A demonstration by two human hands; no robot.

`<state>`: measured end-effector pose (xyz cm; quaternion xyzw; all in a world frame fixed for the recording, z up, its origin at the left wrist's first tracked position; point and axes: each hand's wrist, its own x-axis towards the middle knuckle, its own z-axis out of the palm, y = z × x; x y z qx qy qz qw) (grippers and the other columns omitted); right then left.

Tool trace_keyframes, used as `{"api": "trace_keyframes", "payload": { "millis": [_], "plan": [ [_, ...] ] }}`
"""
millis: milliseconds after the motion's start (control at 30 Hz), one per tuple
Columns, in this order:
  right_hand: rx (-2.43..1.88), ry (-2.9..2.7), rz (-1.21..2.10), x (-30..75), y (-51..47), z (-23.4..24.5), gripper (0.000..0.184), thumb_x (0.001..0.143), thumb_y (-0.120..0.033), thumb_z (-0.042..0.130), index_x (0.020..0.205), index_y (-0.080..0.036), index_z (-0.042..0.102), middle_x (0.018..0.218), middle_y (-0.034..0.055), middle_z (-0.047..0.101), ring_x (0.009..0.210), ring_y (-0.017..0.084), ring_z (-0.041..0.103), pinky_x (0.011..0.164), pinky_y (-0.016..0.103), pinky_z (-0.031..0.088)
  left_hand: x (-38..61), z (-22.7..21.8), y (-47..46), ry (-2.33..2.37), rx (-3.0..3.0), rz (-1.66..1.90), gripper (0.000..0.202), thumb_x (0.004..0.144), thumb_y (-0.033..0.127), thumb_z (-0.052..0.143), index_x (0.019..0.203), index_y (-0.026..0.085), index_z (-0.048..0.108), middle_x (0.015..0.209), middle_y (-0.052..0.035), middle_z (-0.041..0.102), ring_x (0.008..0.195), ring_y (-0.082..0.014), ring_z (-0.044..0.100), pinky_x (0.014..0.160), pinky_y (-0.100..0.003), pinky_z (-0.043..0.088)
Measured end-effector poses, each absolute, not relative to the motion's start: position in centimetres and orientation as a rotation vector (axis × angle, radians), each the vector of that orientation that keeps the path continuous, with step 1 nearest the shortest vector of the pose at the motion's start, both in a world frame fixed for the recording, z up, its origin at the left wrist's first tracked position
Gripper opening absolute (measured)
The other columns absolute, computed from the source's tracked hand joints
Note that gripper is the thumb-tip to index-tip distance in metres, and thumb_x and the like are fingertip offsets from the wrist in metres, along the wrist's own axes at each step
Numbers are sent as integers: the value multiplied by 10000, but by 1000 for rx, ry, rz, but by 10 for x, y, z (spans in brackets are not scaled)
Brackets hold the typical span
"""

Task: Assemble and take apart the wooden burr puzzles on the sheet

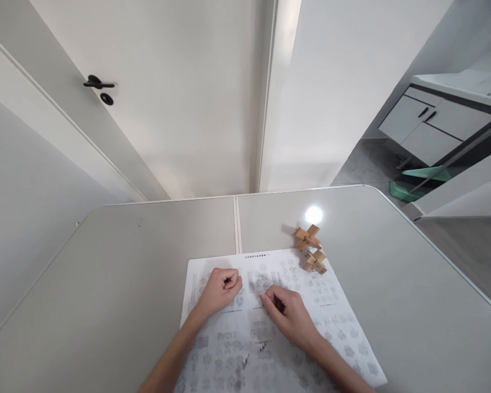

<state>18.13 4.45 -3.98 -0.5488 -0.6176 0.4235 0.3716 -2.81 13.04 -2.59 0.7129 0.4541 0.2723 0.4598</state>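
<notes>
A large white printed sheet point(276, 357), covered in small grey diagrams and lines of print, lies in front of me on the table. My left hand point(221, 287) rests over its upper left part, fingers curled into a loose fist with nothing visible in it. Over the middle of the sheet, my right hand point(288, 311) is also loosely closed, thumb against the fingers, and I see nothing held there. Two interlocking wooden puzzles stand beyond my right hand: one point(307, 238) just past the sheet's top edge, the other point(314, 261) on its upper right corner. Neither hand touches them.
The grey table point(118, 284) has a pale seam down its far half and a bright light reflection near the puzzles. Behind it is a white door with a black handle point(98, 83). A white cabinet point(437, 117) and a green basin point(409, 191) stand at the right.
</notes>
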Motion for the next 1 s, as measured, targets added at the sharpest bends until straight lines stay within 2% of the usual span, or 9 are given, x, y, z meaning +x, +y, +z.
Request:
{"api": "trace_keyframes", "payload": {
  "millis": [333, 1000],
  "plan": [
    [-1415, -1598, 1080, 182, 44, -39, 409, 1062, -445, 496, 717, -225, 487, 609, -34, 482, 562, 143, 437, 557, 270, 333, -28, -28, 130, 1104, 1791, 647, 487, 899, 304, 579, 618, 228, 189, 554, 84, 180, 541, -97, 181, 539, -267, 193],
    [-1403, -1622, 1064, 181, 43, -41, 424, 1061, -461, 495, 709, -224, 479, 608, -36, 468, 564, 141, 429, 558, 269, 336, -26, -27, 127, 1117, 1791, 665, 463, 882, 282, 569, 623, 229, 189, 558, 81, 197, 552, -99, 191, 547, -263, 196]
  ]
}}
